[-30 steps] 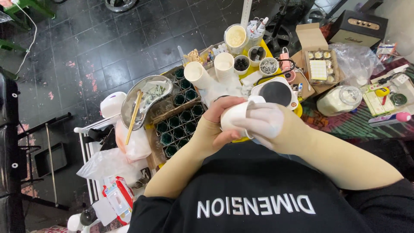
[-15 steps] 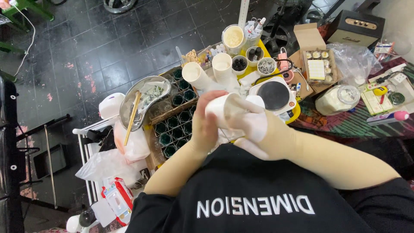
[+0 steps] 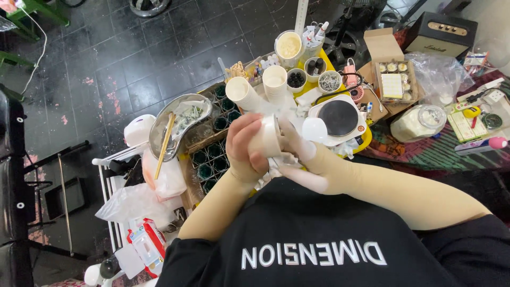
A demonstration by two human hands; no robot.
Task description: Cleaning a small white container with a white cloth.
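A black T-shirt with white lettering and long, snug beige arm sleeves.

Cup: the white paper cup was gripped mostly by the right hand a second ago with its side towards the camera; it now lies between both hands, turned on its side.
Left hand: the left hand has moved over the cup and its grip now wraps the cup's left side.
Right hand: the right hand has opened out, with its fingers stretched along the cup's right side over a white cloth.
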